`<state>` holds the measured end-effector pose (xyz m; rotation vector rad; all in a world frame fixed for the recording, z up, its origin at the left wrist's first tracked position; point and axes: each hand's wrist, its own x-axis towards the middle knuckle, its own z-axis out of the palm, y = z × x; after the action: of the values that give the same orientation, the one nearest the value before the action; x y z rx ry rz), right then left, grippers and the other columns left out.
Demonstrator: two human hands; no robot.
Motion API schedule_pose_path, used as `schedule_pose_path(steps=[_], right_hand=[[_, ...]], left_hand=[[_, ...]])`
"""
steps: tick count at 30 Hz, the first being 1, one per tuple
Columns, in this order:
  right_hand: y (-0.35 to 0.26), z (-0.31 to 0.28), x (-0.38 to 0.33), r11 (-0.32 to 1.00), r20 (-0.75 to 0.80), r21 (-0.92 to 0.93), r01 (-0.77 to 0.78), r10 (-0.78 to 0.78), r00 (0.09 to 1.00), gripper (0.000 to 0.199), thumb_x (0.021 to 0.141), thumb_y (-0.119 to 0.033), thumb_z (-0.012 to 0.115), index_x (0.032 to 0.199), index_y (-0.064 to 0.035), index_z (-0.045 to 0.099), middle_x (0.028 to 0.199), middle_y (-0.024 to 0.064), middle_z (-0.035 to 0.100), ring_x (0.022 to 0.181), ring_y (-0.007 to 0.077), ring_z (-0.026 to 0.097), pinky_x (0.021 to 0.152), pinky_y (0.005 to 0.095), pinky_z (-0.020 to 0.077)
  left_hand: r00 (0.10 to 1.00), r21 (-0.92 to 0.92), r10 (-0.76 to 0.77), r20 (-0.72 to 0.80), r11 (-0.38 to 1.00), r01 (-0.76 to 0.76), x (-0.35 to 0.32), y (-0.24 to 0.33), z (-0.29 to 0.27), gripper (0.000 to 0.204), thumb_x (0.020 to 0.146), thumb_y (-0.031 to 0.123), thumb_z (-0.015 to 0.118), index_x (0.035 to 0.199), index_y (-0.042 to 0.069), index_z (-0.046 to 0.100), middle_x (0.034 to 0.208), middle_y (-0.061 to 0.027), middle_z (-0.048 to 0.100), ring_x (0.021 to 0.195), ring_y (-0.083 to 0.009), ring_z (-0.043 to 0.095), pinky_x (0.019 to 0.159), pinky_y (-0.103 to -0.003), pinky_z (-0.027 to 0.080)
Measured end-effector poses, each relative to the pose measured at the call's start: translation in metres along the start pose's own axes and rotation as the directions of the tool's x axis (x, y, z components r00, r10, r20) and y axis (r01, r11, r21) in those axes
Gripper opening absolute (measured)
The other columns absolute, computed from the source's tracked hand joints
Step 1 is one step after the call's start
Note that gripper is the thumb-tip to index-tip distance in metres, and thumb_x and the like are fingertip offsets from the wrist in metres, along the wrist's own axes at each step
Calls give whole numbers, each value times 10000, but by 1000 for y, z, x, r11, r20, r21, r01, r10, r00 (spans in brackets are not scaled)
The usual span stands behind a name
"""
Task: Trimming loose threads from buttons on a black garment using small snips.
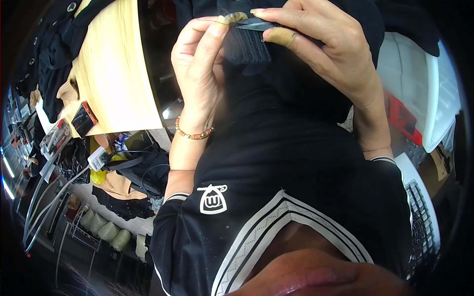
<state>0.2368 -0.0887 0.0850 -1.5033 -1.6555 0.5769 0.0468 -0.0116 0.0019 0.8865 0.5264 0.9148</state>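
Observation:
My left hand is closed at the top centre, with thumb and forefinger pinched together. What lies between them is too small to make out; a fine dark thread seems to show at the tips. Tan tape wraps the forefinger tip. Opposite it, my right hand grips a slim pointed metal tool, its tip directed at the left fingertips. Its exact kind is partly hidden by the fingers. The right thumb also wears tan tape. Just below both hands hangs a black ribbed knit piece, against more dark cloth.
A pale wooden table stands at left, bearing dark buttoned garments and a phone at its corner. Cables and a white power strip hang below. On the right are a white plastic bin and a wire-mesh basket.

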Motion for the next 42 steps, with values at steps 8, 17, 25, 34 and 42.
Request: schedule_pose_path(steps=[8, 17, 25, 34, 42], right_hand=[[6, 0, 0, 999, 25, 30, 19, -19, 1000, 234, 844, -56, 752, 1055, 37, 716, 780, 102, 614, 634, 196, 592, 561, 286, 464], [12, 4, -1, 994, -18, 106, 33, -32, 999, 201, 836, -41, 755, 1014, 44, 719, 751, 101, 616, 618, 190, 582, 559, 285, 456], [3, 0, 1, 998, 1, 59, -3, 3, 1000, 197, 839, -43, 752, 1004, 56, 711, 768, 108, 616, 631, 194, 589, 565, 288, 461], [13, 6, -3, 979, -73, -83, 187, -193, 979, 240, 825, -46, 757, 1039, 51, 707, 791, 112, 620, 657, 210, 601, 589, 293, 480], [0, -3, 2, 1000, 7, 3, 9, -9, 1000, 240, 826, -64, 760, 1036, 41, 713, 784, 115, 619, 651, 213, 606, 579, 295, 481]], left_hand=[[999, -41, -9, 48, 999, 11, 0, 0, -4, 165, 961, 99, 630, 1068, -22, 664, 1023, -108, 712, 958, -161, 680, 908, -267, 516], [999, -15, -4, 32, 1000, 4, 0, 2, 1, 158, 942, 78, 642, 1062, -19, 673, 1021, -105, 714, 962, -165, 678, 915, -269, 511], [998, -38, -33, 49, 999, 35, 1, 2, -3, 162, 953, 90, 626, 1068, -20, 657, 1025, -102, 704, 963, -161, 667, 920, -270, 504], [998, -72, -59, 24, 996, 60, 2, 2, -4, 180, 975, 120, 610, 1083, -22, 635, 1055, -117, 694, 990, -169, 664, 935, -281, 510], [996, 23, 44, 83, 999, -46, 3, 4, -5, 160, 962, 48, 602, 1088, -41, 646, 1065, -120, 695, 1004, -166, 668, 945, -261, 506]])
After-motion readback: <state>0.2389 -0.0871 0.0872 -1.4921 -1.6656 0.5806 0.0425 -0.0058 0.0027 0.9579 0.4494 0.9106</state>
